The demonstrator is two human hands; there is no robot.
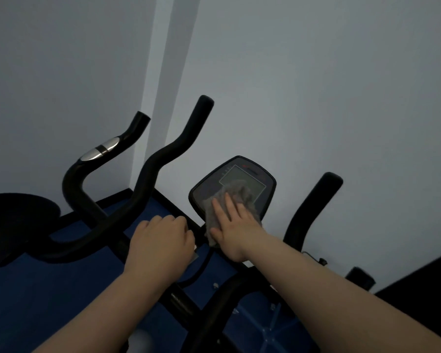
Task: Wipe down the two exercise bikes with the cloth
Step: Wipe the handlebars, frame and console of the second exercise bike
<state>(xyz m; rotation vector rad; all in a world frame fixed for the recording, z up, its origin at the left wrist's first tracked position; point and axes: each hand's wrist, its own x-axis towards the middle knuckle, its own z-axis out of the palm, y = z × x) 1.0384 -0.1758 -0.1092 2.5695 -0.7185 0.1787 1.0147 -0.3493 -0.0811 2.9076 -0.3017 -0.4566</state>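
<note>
The pale wall (316, 72) stood close behind the near bike (214, 309), with open room above the handlebars. The second bike (87, 179) stood just to your left, its bars beside yours. Your left hand (163, 240) curled round the near bike's bar below the console (233, 186). Your right hand (236, 225) pressed the grey cloth (239, 200) flat-fingered on the console's lower screen, the cloth hanging past the bottom edge.
</note>
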